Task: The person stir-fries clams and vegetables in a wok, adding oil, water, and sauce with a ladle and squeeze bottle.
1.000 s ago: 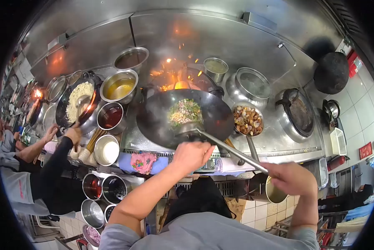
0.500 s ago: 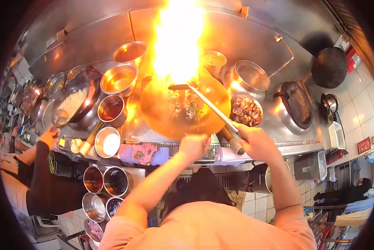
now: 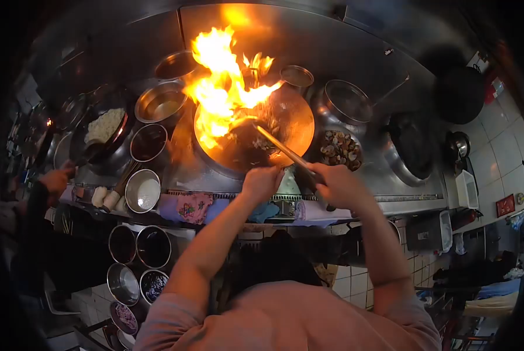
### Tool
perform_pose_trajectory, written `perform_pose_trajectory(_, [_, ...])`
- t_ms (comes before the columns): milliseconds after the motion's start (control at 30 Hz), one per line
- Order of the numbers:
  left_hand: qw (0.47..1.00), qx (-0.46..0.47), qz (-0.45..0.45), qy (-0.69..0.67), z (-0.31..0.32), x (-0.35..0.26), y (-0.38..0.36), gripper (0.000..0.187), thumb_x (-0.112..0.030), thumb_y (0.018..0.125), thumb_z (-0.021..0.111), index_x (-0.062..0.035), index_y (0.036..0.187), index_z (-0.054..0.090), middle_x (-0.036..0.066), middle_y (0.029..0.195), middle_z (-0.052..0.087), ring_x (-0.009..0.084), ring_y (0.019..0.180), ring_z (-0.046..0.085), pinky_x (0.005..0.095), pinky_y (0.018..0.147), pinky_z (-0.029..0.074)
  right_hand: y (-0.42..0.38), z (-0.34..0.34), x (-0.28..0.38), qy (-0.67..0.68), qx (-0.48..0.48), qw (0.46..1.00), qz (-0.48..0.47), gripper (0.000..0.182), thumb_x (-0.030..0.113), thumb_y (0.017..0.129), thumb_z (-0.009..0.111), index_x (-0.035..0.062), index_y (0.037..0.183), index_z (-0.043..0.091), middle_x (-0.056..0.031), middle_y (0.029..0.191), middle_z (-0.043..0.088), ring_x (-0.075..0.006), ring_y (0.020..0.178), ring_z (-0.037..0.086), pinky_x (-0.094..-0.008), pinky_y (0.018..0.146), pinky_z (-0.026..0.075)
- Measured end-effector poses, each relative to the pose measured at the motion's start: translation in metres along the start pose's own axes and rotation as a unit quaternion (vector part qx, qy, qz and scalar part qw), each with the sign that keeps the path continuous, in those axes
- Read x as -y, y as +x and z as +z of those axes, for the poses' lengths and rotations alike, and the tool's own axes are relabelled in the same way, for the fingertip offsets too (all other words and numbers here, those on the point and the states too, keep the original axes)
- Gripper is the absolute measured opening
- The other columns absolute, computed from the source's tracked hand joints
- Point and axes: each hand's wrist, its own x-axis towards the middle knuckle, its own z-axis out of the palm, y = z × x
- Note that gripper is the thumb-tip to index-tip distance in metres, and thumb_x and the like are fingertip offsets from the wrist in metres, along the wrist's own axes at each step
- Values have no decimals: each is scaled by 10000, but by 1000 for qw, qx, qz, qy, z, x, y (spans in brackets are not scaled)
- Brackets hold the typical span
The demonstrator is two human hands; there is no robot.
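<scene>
My right hand is closed around the long handle of a ladle, whose head reaches into a large wok. At the wok's near rim my left hand is closed, gripping the edge of the wok. Tall flames rise from the wok's left and back part and hide some of its inside. Small pieces of food lie in the wok, too small to name. Just right of the wok stands a bowl of clams.
Metal pots with liquid stand left of the wok; a wide pot and another wok stand right. Folded cloths line the front edge. At left, another person's hand is near a wok of pale food.
The flames have shrunk and shifted left, and the scene is darker. My left hand has moved slightly up and left with the wok. The ladle still reaches into the wok.
</scene>
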Motion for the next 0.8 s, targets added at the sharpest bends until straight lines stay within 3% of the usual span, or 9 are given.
perform_pose_trajectory(200, [989, 145, 27, -9, 13, -3, -72, 252, -283, 885, 576, -70, 761, 630, 182, 730, 645, 370, 673, 640, 485, 640, 513, -9, 9, -8, 57, -117, 991, -9, 488, 38, 804, 584, 75, 1287, 527, -194, 849, 649, -361, 807, 643, -401, 721, 497])
perform_pose_trajectory(267, [998, -3, 59, -17, -7, -14, -45, 247, -286, 882, 580, -80, 756, 635, 166, 690, 638, 367, 647, 637, 484, 617, 509, -35, -8, -9, 123, -97, 988, -9, 538, 23, 804, 612, 80, 1323, 484, -136, 731, 579, -264, 688, 598, -331, 680, 475])
perform_pose_trajectory(367, [999, 7, 42, 2, -22, -1, 5, 263, -304, 882, 587, -94, 732, 644, 151, 659, 629, 368, 608, 620, 481, 573, 495, -61, 4, -17, 208, -132, 968, 51, 527, 40, 842, 620, 105, 1343, 468, -57, 788, 595, -143, 592, 513, -269, 575, 438])
perform_pose_trajectory(433, [999, -22, 33, 24, -12, 19, 23, 317, -330, 882, 578, -74, 703, 624, 153, 622, 620, 360, 573, 621, 477, 530, 497, -54, 28, -22, 522, -67, 842, 119, 544, 35, 869, 602, 133, 1374, 426, -21, 823, 587, -95, 543, 479, -231, 477, 403])
perform_pose_trajectory(467, [999, -30, 31, 9, -6, 28, 26, 297, -332, 891, 575, -90, 728, 636, 126, 648, 629, 343, 625, 631, 468, 593, 486, -40, 55, -27, 704, -50, 701, 107, 568, 32, 887, 587, 146, 1401, 374, -6, 786, 546, -67, 501, 455, -212, 400, 356])
perform_pose_trajectory(533, [998, -42, 36, 40, 10, 46, 24, 275, -328, 895, 572, -102, 757, 648, 110, 684, 637, 331, 678, 634, 461, 637, 472, -8, 113, -45, 812, -29, 574, 104, 548, 91, 911, 578, 112, 1416, 366, -18, 736, 520, -88, 498, 463, -251, 407, 371])
perform_pose_trajectory(600, [989, -52, -28, 137, 12, 35, 20, 247, -322, 904, 568, -114, 807, 659, 72, 785, 643, 308, 817, 618, 437, 734, 431, 9, 137, -51, 522, -130, 834, 127, 527, 78, 925, 551, 98, 1413, 352, -20, 747, 509, -94, 489, 448, -261, 403, 367])
perform_pose_trajectory(667, [986, -86, -36, 137, 19, 35, 19, 248, -319, 905, 568, -110, 804, 658, 76, 790, 640, 310, 819, 614, 448, 741, 431, 2, 137, -64, 556, -151, 809, 115, 514, 70, 931, 536, 88, 1406, 339, -21, 753, 498, -97, 485, 434, -267, 399, 363])
perform_pose_trajectory(800, [988, -96, -29, 115, 27, 46, 18, 152, -253, 890, 598, -116, 883, 662, 116, 835, 620, 321, 830, 592, 472, 718, 451, -48, 104, -82, 756, -109, 633, 127, 553, 63, 934, 553, 117, 1422, 297, -36, 789, 498, -84, 524, 428, -242, 431, 370])
